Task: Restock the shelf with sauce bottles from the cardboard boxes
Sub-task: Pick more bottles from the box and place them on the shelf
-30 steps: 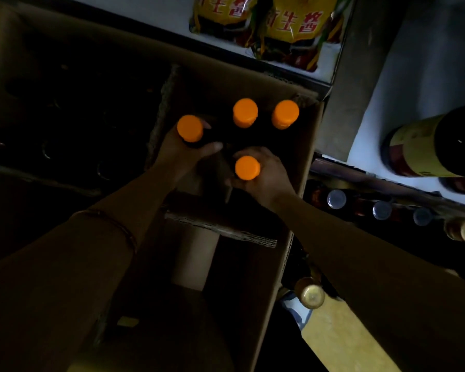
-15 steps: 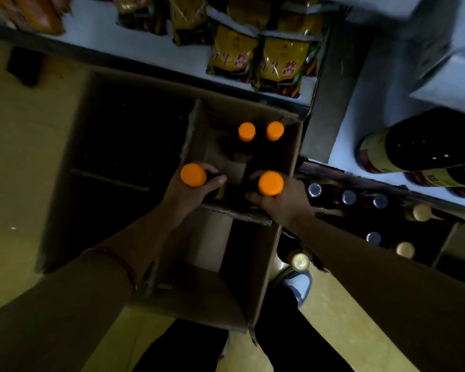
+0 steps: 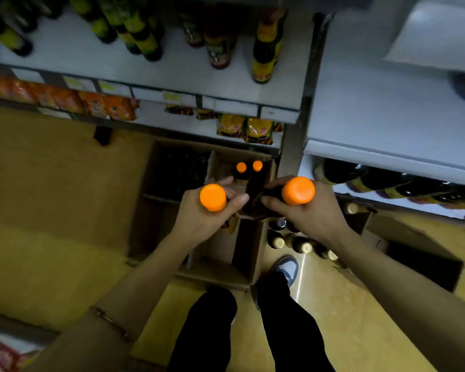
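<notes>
My left hand point(image 3: 204, 210) curls its fingers round the neck of one orange-capped sauce bottle point(image 3: 213, 197), and my right hand point(image 3: 309, 210) grips a second sauce bottle point(image 3: 298, 190) the same way. Both bottles are upright above the open cardboard box point(image 3: 226, 275) on the floor. Two more orange caps point(image 3: 249, 166) stand at the box's far end. Their dark bodies are hard to make out, probably the same sauce. The shelf point(image 3: 387, 135) lies to my right, with big dark bottles point(image 3: 360, 178) lying below it.
</notes>
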`<state>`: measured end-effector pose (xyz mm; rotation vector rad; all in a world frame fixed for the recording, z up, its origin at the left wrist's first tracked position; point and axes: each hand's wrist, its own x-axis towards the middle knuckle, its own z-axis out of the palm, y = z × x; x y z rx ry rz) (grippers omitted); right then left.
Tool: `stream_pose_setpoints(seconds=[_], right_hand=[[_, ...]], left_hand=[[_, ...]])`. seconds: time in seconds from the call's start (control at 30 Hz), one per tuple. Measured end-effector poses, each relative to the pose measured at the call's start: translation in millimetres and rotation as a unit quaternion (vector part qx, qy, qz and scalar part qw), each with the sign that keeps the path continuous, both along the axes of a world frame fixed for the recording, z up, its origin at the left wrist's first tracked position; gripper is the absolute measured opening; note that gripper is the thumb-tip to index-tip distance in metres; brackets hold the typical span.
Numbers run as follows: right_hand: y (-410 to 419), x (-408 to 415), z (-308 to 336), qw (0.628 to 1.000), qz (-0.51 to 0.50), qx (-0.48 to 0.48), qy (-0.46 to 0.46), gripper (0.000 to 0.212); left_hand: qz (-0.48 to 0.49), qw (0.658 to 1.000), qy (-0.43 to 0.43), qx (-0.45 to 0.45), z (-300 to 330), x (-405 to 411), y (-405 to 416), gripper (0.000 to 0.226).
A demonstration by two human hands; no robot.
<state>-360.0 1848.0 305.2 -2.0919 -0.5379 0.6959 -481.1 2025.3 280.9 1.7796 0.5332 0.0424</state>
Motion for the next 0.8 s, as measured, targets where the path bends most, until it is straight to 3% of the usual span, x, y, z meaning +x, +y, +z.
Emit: stream_pose_setpoints(seconds=[0.13, 0.33, 0.43, 0.47, 0.67, 0.8], right_hand=[[-16.0, -14.6, 88.3, 0.998, 0.002, 0.047, -0.052, 0.015], [-34.1, -41.9, 208.3, 0.987, -0.047, 0.08, -0.129, 0.011], [-42.4, -56.6, 267.0, 0.976, -0.089, 0.097, -0.176, 0.048], [-47.2, -62.1, 284.4, 0.971, -0.106, 0.098, -0.19, 0.051], [-82.2, -93.5, 377.3, 0.927, -0.223, 0.097, -0.286, 0.032], [-111.2, -112.7, 425.1, 0.891, -0.295, 0.092, -0.331, 0.027]], left_hand=[[-0.005, 0.996, -0.085, 0.011, 80.7, -3.2, -16.4, 0.007], [-0.12, 0.971, -0.197, 0.066, 183.5, 14.6, -27.3, 0.026], [-0.182, 0.949, -0.239, 0.096, 233.6, 22.2, -31.7, 0.045], [-0.2, 0.94, -0.252, 0.11, 250.1, 24.5, -34.6, 0.049], [-0.299, 0.897, -0.316, 0.075, 344.4, 38.2, -66.9, 0.019], [-0.392, 0.862, -0.319, 0.032, 398.0, 51.0, -103.3, 0.015]])
